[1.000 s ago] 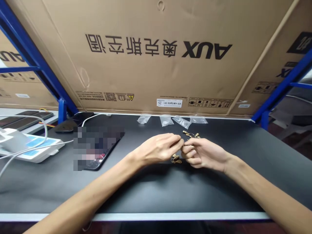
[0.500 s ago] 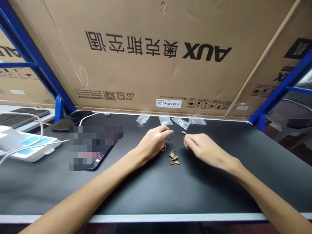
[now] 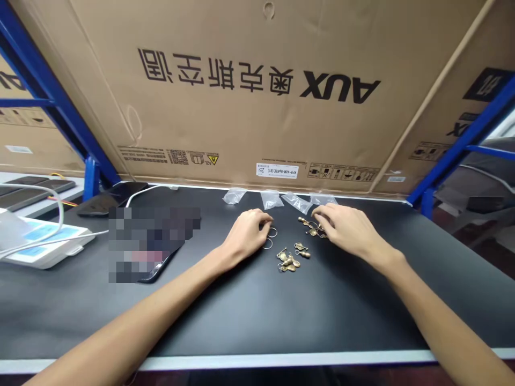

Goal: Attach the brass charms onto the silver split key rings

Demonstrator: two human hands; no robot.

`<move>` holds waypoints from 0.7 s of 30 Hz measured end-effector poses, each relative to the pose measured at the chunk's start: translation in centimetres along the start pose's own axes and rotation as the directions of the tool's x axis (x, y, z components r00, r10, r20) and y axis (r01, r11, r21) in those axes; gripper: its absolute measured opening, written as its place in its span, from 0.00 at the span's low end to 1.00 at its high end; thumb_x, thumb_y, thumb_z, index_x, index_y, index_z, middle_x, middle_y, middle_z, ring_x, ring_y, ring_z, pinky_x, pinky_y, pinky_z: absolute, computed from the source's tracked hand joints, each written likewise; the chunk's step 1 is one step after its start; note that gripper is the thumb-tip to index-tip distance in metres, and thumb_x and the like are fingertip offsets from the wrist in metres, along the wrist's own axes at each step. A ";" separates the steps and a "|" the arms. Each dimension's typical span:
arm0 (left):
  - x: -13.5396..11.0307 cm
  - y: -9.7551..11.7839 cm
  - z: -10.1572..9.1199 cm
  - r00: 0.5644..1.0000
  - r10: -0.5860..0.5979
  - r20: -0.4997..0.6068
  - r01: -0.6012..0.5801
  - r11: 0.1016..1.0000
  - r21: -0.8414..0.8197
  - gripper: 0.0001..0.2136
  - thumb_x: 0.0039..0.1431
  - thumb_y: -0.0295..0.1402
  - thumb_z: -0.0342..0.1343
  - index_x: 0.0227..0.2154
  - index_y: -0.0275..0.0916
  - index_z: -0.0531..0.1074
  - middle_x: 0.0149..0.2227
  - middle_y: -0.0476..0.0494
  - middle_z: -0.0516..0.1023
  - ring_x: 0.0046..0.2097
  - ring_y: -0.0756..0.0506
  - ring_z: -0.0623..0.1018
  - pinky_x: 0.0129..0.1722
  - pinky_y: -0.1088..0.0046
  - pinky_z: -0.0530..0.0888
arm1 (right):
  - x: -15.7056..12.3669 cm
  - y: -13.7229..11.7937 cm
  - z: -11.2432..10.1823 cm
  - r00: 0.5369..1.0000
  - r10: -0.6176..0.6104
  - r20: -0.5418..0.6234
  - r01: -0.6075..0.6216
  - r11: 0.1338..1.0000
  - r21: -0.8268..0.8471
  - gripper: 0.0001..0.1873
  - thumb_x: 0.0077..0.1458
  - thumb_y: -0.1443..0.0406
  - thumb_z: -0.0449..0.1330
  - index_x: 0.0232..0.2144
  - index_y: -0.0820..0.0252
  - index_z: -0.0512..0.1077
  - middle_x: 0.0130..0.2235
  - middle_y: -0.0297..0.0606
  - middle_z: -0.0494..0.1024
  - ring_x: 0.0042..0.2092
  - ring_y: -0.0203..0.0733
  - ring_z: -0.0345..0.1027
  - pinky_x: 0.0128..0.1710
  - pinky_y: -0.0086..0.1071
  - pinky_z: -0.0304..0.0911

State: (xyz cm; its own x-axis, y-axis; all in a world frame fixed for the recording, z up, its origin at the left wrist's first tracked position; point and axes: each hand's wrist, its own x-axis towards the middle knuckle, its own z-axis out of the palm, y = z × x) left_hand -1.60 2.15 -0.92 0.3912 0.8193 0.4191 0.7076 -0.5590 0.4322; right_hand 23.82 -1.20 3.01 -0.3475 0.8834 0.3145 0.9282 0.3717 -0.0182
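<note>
My left hand (image 3: 248, 233) rests low over the mat, its fingers curled with a small gap at the thumb. Two thin metal rings, an upper ring (image 3: 272, 232) and a lower ring (image 3: 267, 244), lie by its fingertips, partly covered by them. My right hand (image 3: 348, 228) hovers with thumb and forefinger apart above a ring with bronze-coloured charms (image 3: 313, 231); its fingers hide part of that bunch. Between the hands and nearer to me lies a small pile of bronze charms (image 3: 288, 263). Several more charms, one gourd-shaped (image 3: 303, 253), are just right of it.
Several clear plastic bags (image 3: 296, 202) line the mat's back edge, before a large cardboard box (image 3: 241, 123). Left are a partly blurred dark device (image 3: 161, 262), a black phone (image 3: 108, 201), a white box (image 3: 52, 246) and white cables. Blue metal posts (image 3: 92, 177) flank the black mat (image 3: 241, 321).
My right hand has opened over the charm-bearing ring. More charms now show right of the pile. The ring raised in my left fingers now lies on the mat, and that hand has shifted slightly left.
</note>
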 end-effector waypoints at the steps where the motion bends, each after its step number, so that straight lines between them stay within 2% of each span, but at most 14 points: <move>1: 0.0 0.0 0.0 1.000 -0.006 -0.015 0.006 1.000 0.000 0.14 0.60 0.29 0.49 0.39 0.37 0.80 0.39 0.39 0.82 0.39 0.43 0.78 0.42 0.67 0.72 | 0.2 0.7 0.1 1.000 0.006 0.016 -0.006 1.000 0.006 0.15 0.66 0.61 0.49 0.45 0.54 0.75 0.43 0.40 0.78 0.40 0.46 0.73 0.36 0.35 0.61; 5: 0.0 0.3 -0.2 0.999 -0.008 -0.042 0.007 1.000 -0.004 0.13 0.60 0.28 0.49 0.39 0.36 0.80 0.37 0.40 0.82 0.36 0.44 0.78 0.41 0.67 0.72 | 0.3 2.3 0.9 0.987 -0.096 0.127 0.086 0.993 0.079 0.12 0.63 0.59 0.56 0.44 0.51 0.76 0.44 0.38 0.78 0.44 0.46 0.71 0.40 0.35 0.63; 12: -0.4 1.0 -0.4 0.999 0.029 -0.040 -0.030 0.999 -0.023 0.11 0.59 0.28 0.51 0.38 0.37 0.79 0.34 0.42 0.81 0.35 0.44 0.77 0.40 0.67 0.72 | 0.3 2.4 1.6 0.985 -0.115 0.128 0.100 0.987 0.123 0.13 0.66 0.62 0.51 0.36 0.56 0.75 0.40 0.38 0.77 0.42 0.43 0.70 0.36 0.32 0.60; 17: -0.4 1.1 -0.4 0.996 0.060 -0.069 -0.063 0.997 -0.050 0.11 0.60 0.28 0.51 0.39 0.36 0.78 0.33 0.43 0.81 0.34 0.45 0.76 0.38 0.68 0.72 | 0.6 2.6 1.1 0.988 -0.115 0.100 0.098 0.982 0.162 0.12 0.66 0.63 0.50 0.37 0.57 0.73 0.41 0.39 0.77 0.41 0.43 0.70 0.37 0.33 0.61; 21: -0.4 1.8 -0.5 0.985 0.118 -0.124 -0.132 0.985 -0.113 0.11 0.62 0.28 0.52 0.42 0.38 0.77 0.35 0.45 0.80 0.32 0.49 0.74 0.37 0.72 0.72 | 0.7 1.3 0.2 0.996 -0.087 -0.012 0.085 0.914 0.396 0.12 0.65 0.59 0.52 0.37 0.57 0.74 0.40 0.38 0.79 0.39 0.43 0.71 0.40 0.36 0.63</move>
State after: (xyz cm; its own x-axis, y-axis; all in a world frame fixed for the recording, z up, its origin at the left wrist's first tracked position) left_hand -0.75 0.71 0.07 0.3964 0.7254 0.5628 0.5788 -0.6733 0.4601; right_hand 24.74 -0.06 3.05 -0.4256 0.8439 0.3266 0.7666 0.5281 -0.3653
